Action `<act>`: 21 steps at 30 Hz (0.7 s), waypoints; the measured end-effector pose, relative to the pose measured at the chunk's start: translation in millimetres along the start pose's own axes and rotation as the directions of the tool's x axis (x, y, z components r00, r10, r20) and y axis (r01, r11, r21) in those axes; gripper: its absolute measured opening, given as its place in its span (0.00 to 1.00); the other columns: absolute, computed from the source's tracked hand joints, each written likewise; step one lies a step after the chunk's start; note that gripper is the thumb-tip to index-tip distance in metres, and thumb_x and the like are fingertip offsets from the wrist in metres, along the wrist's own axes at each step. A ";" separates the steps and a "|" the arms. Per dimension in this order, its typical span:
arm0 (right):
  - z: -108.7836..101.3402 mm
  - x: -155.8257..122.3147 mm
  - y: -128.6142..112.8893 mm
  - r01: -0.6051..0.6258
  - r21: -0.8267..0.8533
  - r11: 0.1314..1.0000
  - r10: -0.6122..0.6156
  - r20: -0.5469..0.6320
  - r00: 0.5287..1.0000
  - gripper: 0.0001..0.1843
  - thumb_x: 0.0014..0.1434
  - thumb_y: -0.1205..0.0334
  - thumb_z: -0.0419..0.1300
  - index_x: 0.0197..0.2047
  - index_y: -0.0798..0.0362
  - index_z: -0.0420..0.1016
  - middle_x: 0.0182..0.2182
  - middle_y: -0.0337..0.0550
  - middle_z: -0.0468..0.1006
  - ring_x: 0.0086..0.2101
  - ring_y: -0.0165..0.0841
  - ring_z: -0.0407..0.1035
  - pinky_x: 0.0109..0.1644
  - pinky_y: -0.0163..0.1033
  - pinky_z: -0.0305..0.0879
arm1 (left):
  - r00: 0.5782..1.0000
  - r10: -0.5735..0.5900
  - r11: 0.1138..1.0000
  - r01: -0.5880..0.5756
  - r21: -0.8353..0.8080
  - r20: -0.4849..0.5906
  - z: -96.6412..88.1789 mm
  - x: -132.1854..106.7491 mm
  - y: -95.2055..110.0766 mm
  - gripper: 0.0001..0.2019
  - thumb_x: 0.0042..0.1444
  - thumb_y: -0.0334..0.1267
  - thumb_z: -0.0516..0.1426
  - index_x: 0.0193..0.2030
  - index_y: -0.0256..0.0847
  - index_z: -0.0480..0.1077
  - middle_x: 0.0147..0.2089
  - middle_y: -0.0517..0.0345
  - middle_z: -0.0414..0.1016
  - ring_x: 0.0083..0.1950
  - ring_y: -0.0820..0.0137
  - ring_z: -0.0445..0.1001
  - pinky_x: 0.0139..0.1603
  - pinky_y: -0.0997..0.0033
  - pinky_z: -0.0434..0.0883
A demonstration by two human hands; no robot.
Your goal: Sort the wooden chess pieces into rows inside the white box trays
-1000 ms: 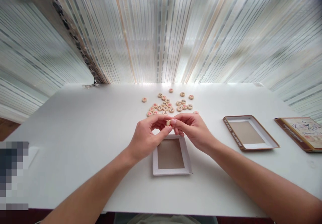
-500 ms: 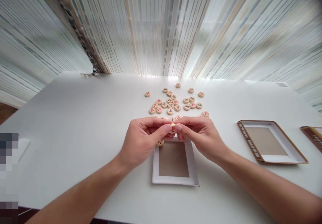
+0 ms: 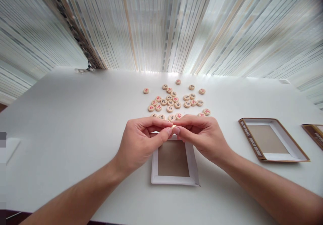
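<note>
Between the fingertips of my left hand [image 3: 146, 137] and my right hand [image 3: 200, 134] is a small round wooden xiangqi piece [image 3: 174, 127]. Both hands pinch it, and only a pale edge shows. They are held above the far end of a shallow white box tray [image 3: 154, 164] with a brown bottom. Just beyond my fingers lie several xiangqi pieces with red or black characters, among them a black-marked piece [image 3: 170, 108] and a red-marked piece [image 3: 158, 107]. My hands partly cover the nearest pieces.
To the right lies a brown-edged box lid [image 3: 248, 140], open side up, with another brown box part [image 3: 313, 135] at the frame's edge. A white flat object [image 3: 12, 147] sits at the left. Striped curtains [image 3: 148, 26] hang behind the white table [image 3: 75, 124].
The held piece has turned, so its red-marked face no longer shows. A black-marked piece seen under my left fingers is now out of sight. The view has shifted slightly.
</note>
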State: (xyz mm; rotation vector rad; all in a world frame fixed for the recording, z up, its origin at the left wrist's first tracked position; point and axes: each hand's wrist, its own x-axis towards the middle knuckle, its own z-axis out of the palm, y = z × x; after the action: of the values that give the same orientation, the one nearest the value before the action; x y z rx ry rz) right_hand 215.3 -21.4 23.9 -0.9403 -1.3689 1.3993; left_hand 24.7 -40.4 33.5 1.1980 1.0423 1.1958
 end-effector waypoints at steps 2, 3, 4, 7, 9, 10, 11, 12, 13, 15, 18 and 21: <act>-0.2 0.0 -0.4 -0.009 0.008 1.000 0.009 0.002 1.000 0.10 0.52 0.54 0.81 0.36 0.47 0.92 0.27 0.42 0.84 0.26 0.32 0.73 0.29 0.37 0.74 | 1.000 0.005 1.000 -0.005 0.001 0.003 -0.3 -0.3 0.4 0.06 0.53 0.37 0.75 0.37 0.41 0.88 0.34 0.54 0.89 0.35 0.61 0.89 0.36 0.67 0.88; -0.3 0.0 -0.7 -0.017 0.012 1.000 0.017 0.003 1.000 0.10 0.52 0.53 0.81 0.36 0.47 0.92 0.26 0.42 0.84 0.25 0.32 0.73 0.29 0.38 0.73 | 1.000 0.006 1.000 -0.006 0.001 0.005 -0.6 -0.3 0.7 0.06 0.53 0.37 0.75 0.37 0.41 0.88 0.34 0.54 0.89 0.35 0.62 0.89 0.36 0.68 0.88; -0.4 0.0 -0.9 -0.031 0.016 0.999 0.031 0.005 1.000 0.11 0.52 0.52 0.81 0.36 0.47 0.92 0.26 0.43 0.84 0.25 0.32 0.73 0.28 0.38 0.73 | 1.000 0.004 1.000 -0.004 -0.003 0.009 -1.0 -0.3 1.1 0.06 0.54 0.37 0.75 0.37 0.41 0.88 0.35 0.54 0.90 0.35 0.62 0.89 0.36 0.68 0.88; -1.3 0.3 -0.5 -0.086 0.021 0.996 0.086 0.021 0.996 0.12 0.52 0.51 0.81 0.36 0.48 0.93 0.26 0.44 0.85 0.25 0.33 0.73 0.28 0.37 0.72 | 0.999 -0.026 0.999 0.027 -0.023 0.034 -2.6 -0.4 2.0 0.05 0.56 0.37 0.74 0.39 0.41 0.89 0.35 0.54 0.90 0.36 0.62 0.89 0.37 0.69 0.88; -2.4 0.3 0.6 -0.119 0.022 0.993 0.118 0.039 0.992 0.12 0.54 0.51 0.80 0.37 0.48 0.93 0.26 0.44 0.84 0.25 0.32 0.73 0.27 0.36 0.71 | 0.997 -0.050 0.998 0.052 -0.036 0.050 -3.5 -0.5 2.5 0.05 0.58 0.37 0.73 0.41 0.41 0.89 0.35 0.54 0.90 0.35 0.62 0.89 0.37 0.68 0.88; -3.0 0.3 1.1 -0.132 0.028 0.991 0.131 0.048 0.990 0.11 0.55 0.51 0.80 0.38 0.48 0.93 0.25 0.43 0.84 0.25 0.32 0.72 0.27 0.36 0.70 | 0.997 -0.059 0.997 0.062 -0.043 0.056 -3.9 -0.4 2.7 0.05 0.59 0.37 0.72 0.41 0.41 0.89 0.35 0.54 0.90 0.35 0.62 0.89 0.37 0.68 0.88; -3.7 0.1 1.6 -0.144 0.038 0.989 0.142 0.059 0.988 0.11 0.55 0.51 0.80 0.38 0.48 0.93 0.24 0.43 0.84 0.25 0.32 0.72 0.28 0.36 0.70 | 0.996 -0.065 0.996 0.069 -0.052 0.063 -4.3 -0.3 2.9 0.05 0.59 0.37 0.72 0.41 0.41 0.89 0.35 0.53 0.90 0.35 0.61 0.89 0.37 0.68 0.88; -4.3 -0.1 1.9 -0.156 0.050 0.987 0.152 0.069 0.986 0.11 0.56 0.52 0.80 0.39 0.48 0.93 0.24 0.42 0.83 0.25 0.31 0.72 0.28 0.35 0.69 | 0.995 -0.073 0.995 0.077 -0.062 0.070 -4.5 0.0 3.0 0.05 0.60 0.37 0.72 0.42 0.41 0.89 0.35 0.53 0.90 0.36 0.61 0.89 0.38 0.67 0.89; -4.8 -0.3 1.9 -0.167 0.062 0.984 0.162 0.077 0.984 0.11 0.56 0.52 0.80 0.39 0.48 0.93 0.23 0.41 0.82 0.25 0.31 0.71 0.28 0.35 0.69 | 0.994 -0.082 0.993 0.088 -0.074 0.075 -4.7 0.3 3.2 0.06 0.60 0.37 0.72 0.42 0.40 0.88 0.36 0.52 0.90 0.37 0.60 0.90 0.39 0.65 0.89; -5.6 -0.8 1.6 -0.187 0.083 0.979 0.180 0.089 0.980 0.12 0.57 0.51 0.79 0.40 0.49 0.93 0.23 0.41 0.81 0.25 0.31 0.71 0.29 0.36 0.68 | 0.990 -0.109 0.989 0.117 -0.094 0.088 -5.1 1.0 3.3 0.08 0.59 0.39 0.72 0.42 0.39 0.88 0.36 0.51 0.90 0.38 0.57 0.90 0.42 0.61 0.90; -5.9 -1.1 0.5 -0.205 0.107 0.973 0.194 0.098 0.976 0.14 0.58 0.49 0.78 0.41 0.49 0.93 0.23 0.41 0.81 0.25 0.30 0.70 0.30 0.36 0.68 | 0.981 -0.146 0.979 0.161 -0.122 0.125 -5.7 1.8 3.6 0.11 0.57 0.41 0.73 0.44 0.38 0.88 0.38 0.49 0.90 0.40 0.54 0.90 0.46 0.55 0.90; -6.0 -1.1 -0.7 -0.213 0.130 0.968 0.201 0.102 0.974 0.14 0.58 0.49 0.78 0.41 0.50 0.93 0.22 0.40 0.80 0.24 0.29 0.69 0.30 0.36 0.67 | 0.975 -0.171 0.966 0.194 -0.171 0.143 -5.8 1.9 3.6 0.12 0.56 0.39 0.74 0.45 0.38 0.87 0.40 0.48 0.91 0.42 0.54 0.91 0.49 0.54 0.89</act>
State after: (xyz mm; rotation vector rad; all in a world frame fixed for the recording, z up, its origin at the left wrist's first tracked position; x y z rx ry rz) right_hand 221.4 -20.8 24.0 -0.9588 -1.2446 1.6905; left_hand 18.8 -37.9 36.6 0.9978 0.9048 1.0335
